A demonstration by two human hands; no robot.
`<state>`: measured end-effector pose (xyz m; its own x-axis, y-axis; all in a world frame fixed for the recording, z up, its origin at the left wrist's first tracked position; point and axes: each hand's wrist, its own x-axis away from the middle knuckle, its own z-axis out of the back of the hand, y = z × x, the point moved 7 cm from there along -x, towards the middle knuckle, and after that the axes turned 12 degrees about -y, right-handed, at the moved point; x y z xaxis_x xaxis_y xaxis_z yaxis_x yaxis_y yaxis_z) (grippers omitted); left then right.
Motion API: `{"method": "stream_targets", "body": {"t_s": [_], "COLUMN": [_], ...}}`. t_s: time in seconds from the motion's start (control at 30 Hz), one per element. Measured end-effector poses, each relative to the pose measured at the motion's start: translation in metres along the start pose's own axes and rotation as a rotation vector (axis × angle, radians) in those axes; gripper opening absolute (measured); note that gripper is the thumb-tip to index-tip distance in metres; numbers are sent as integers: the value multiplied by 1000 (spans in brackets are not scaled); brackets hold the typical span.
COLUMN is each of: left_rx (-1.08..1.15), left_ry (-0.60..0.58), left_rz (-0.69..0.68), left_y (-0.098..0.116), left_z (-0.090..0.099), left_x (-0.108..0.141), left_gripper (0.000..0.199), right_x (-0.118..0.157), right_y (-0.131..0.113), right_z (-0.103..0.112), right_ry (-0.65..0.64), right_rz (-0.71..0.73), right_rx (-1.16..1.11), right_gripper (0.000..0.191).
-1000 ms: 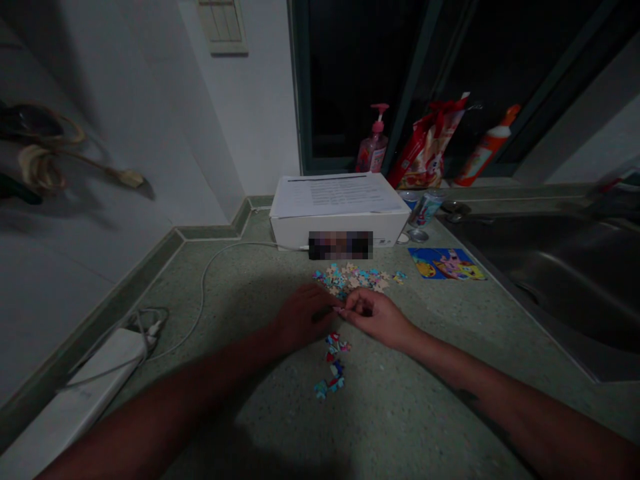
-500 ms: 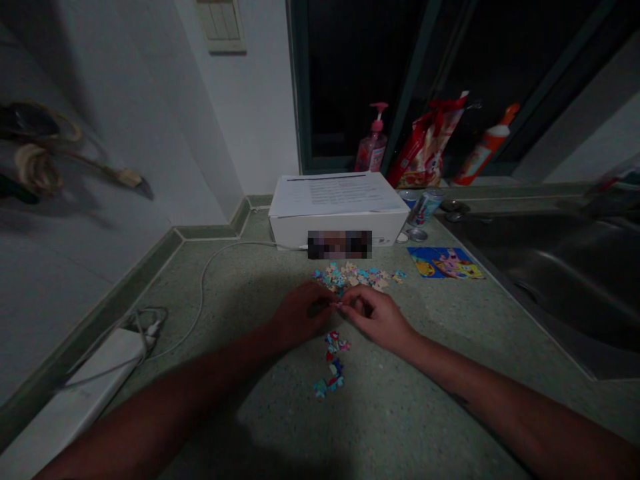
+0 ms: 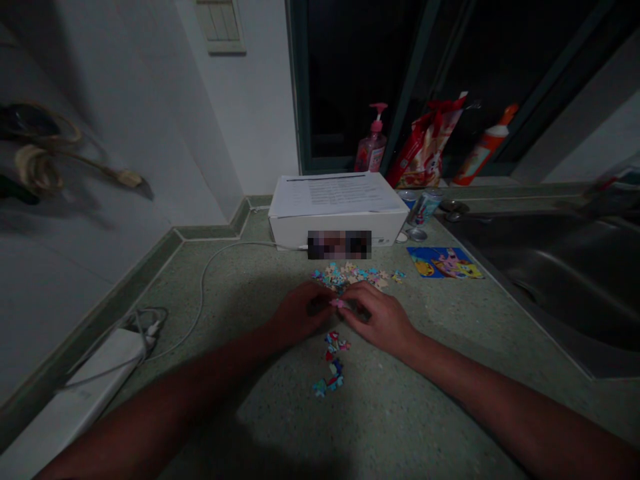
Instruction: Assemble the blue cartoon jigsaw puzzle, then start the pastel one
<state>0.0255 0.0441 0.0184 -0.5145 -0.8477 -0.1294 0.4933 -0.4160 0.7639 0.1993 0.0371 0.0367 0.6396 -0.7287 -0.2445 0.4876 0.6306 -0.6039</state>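
Observation:
Between my hands, just in front of the puzzle pile, are pink jigsaw puzzle pieces (image 3: pixel 339 303); whether one or two are joined I cannot tell. My left hand (image 3: pixel 304 310) pinches them from the left with thumb and fingers. From the right, my right hand (image 3: pixel 377 313) grips them with its fingertips. Behind my hands lies a heap of loose puzzle pieces (image 3: pixel 350 273), some coloured side up and some showing bare backing. Nearer to me, a crooked strip of several puzzle pieces (image 3: pixel 334 363) lies on the counter in red, blue and teal.
A white box (image 3: pixel 340 213) with a printed sheet on top stands at the back. To the right are a colourful cartoon card (image 3: pixel 445 263), a can (image 3: pixel 426 207) and a sink (image 3: pixel 560 280). A cable (image 3: pixel 201 293) runs to a white power strip (image 3: pixel 85 393) on the left.
The pink pieces have turned so more of their pink face shows between my fingertips. My right hand has shifted slightly; the pile and the strip stay as they were.

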Motion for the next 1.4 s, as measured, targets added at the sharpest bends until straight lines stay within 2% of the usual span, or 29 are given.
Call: {"method": "stream_targets", "body": {"t_s": [0.17, 0.73, 0.93, 1.07, 1.27, 1.4], "left_rx": [-35, -105, -117, -114, -106, -116], "left_ry": [10, 12, 30, 50, 48, 42], "left_rz": [-3, -5, 8, 6, 3, 0], "left_y": [4, 8, 5, 1, 0, 0], "left_z": [1, 2, 3, 4, 4, 4], "left_x": [0, 1, -1, -1, 0, 1], "left_gripper": [17, 14, 15, 16, 15, 16], "right_x": [0, 1, 1, 4, 18, 23], "right_y": [2, -3, 3, 26, 88, 115], "right_z": [2, 3, 8, 32, 88, 104], "right_ry": [12, -4, 6, 68, 113, 95], "right_rz": [-29, 13, -30, -165, -489, -614], "right_rx": [-24, 91, 114, 181, 396, 511], "right_gripper": [13, 15, 14, 16, 28, 33]}}
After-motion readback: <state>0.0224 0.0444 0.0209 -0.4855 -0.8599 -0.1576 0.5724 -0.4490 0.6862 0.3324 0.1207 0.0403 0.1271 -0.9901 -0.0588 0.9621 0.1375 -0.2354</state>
